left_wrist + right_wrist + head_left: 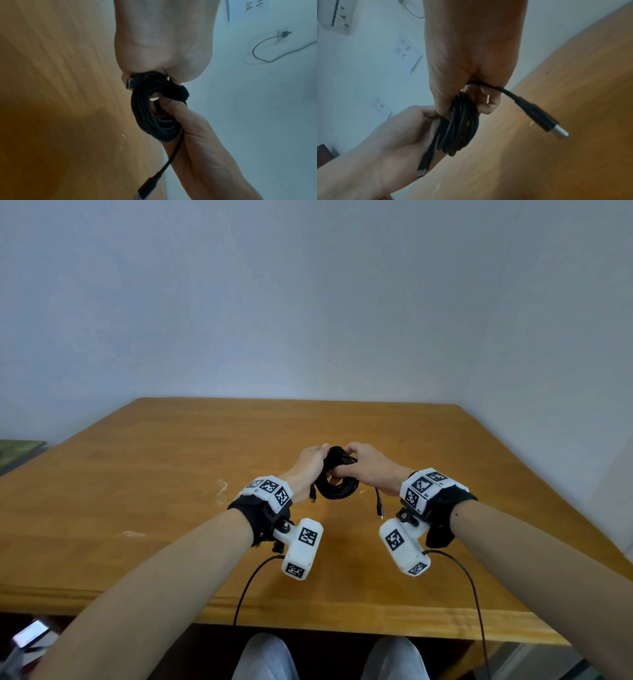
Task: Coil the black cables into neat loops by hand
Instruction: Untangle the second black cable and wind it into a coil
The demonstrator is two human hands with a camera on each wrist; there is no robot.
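A black cable coil [337, 486] hangs in the air above the wooden table [154, 481], held between both hands. My left hand [312, 463] grips the coil's top from the left, fingers curled round the strands [154, 121]. My right hand [356, 466] grips it from the right, with its thumb [171, 106] hooked through the loop. One short end with a small plug [312, 496] dangles along the left palm [423, 169]. The other end with a silver-tipped plug [544, 121] sticks out from under the right hand [471, 67], hanging free [380, 508].
The table's front edge [308, 611] is close to my knees, and thin wrist-camera leads [246, 587] hang over it. A plain wall stands behind the table, with a socket [335, 16] and paper labels [406, 51]. A phone-like object [29, 635] lies low at the left.
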